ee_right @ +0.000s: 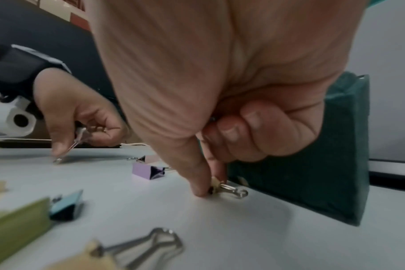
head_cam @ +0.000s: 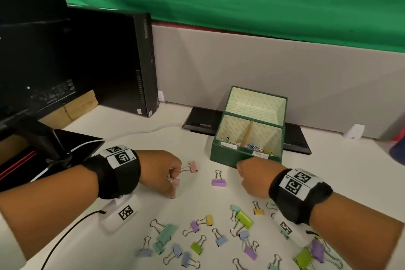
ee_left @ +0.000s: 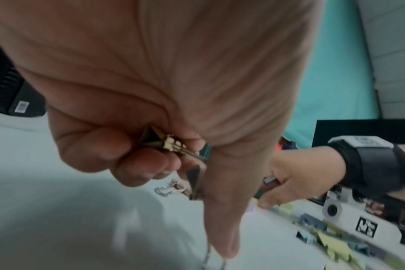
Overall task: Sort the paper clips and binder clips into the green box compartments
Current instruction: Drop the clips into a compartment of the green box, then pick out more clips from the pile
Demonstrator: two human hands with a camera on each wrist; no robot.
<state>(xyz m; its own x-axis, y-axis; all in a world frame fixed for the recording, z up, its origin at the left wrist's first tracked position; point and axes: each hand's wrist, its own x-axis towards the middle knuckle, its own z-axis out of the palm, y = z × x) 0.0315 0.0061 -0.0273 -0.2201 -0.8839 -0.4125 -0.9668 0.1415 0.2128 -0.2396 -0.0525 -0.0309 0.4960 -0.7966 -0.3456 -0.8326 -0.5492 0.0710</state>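
Observation:
My left hand (head_cam: 173,178) curls its fingers round small binder clips (ee_left: 164,143), one pink body showing under the knuckles (head_cam: 176,182). A pink binder clip (head_cam: 192,166) lies on the table just past those fingers. My right hand (ee_right: 208,188) pinches a small yellowish binder clip (ee_right: 216,186) on the table between thumb and forefinger, right in front of the green box (head_cam: 223,155). In the head view the right hand (head_cam: 249,180) hides that clip. The box's front left compartment holds binder clips (head_cam: 226,139), the front right one coloured paper clips (head_cam: 259,148).
A purple binder clip (head_cam: 218,182) stands between the hands. Several coloured binder clips (head_cam: 197,239) are scattered near the table's front edge. A black computer tower (head_cam: 122,61) and monitor stand at the left. A black keyboard (head_cam: 201,121) lies behind the box.

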